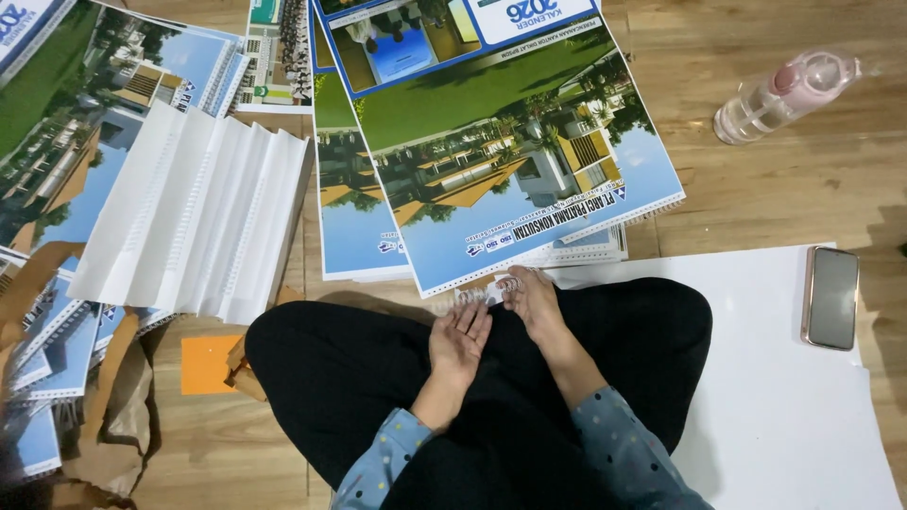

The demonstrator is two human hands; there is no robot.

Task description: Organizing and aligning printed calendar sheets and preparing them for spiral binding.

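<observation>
Two hands work at the near edge of a printed calendar [501, 142] that lies on the wooden floor [784, 179] in front of a person seated cross-legged. The right hand [532, 300] is the nearer one: its fingertips are closed on a short piece of wire spiral binding [508, 283] right at the punched edge of the calendar, so the grip is clamped on the wire. The left hand [460, 335] lies just beside it, palm up and fingers loosely apart, holding nothing, its fingertips close to a second bit of spiral [470, 296] at the same edge. The punched edge runs across the view, rising from lower left to upper right, and the wire's long axis lies roughly along it, directly ahead of both hands. The calendar rests on top of a stack of similar sheets [354, 227], tilted against them. A fan of white punched sheets [203, 212] lies to the left, well apart. To the right a phone [830, 297] rests on a large white sheet [794, 397], and a clear bottle with a pink cap [784, 94] lies on its side farther off.
</observation>
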